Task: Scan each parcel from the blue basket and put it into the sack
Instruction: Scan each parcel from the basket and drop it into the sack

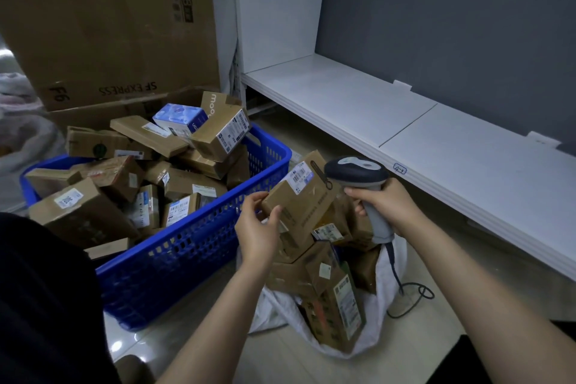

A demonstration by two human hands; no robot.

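My left hand [260,224] holds a small brown cardboard parcel [300,196] by its near end, above the sack, its white label turned up toward the scanner. My right hand [385,201] grips the grey handle of a corded barcode scanner [358,171], whose dark head sits right beside the parcel's label. The white sack [386,315] lies open on the floor below both hands and holds several brown boxes. The blue basket [193,246] to the left is piled with several cardboard parcels and one blue-and-white box [180,117].
A large brown carton [109,25] stands behind the basket. A low white shelf [405,121] runs along the grey wall on the right. The scanner's cable [411,296] loops on the tiled floor beside the sack.
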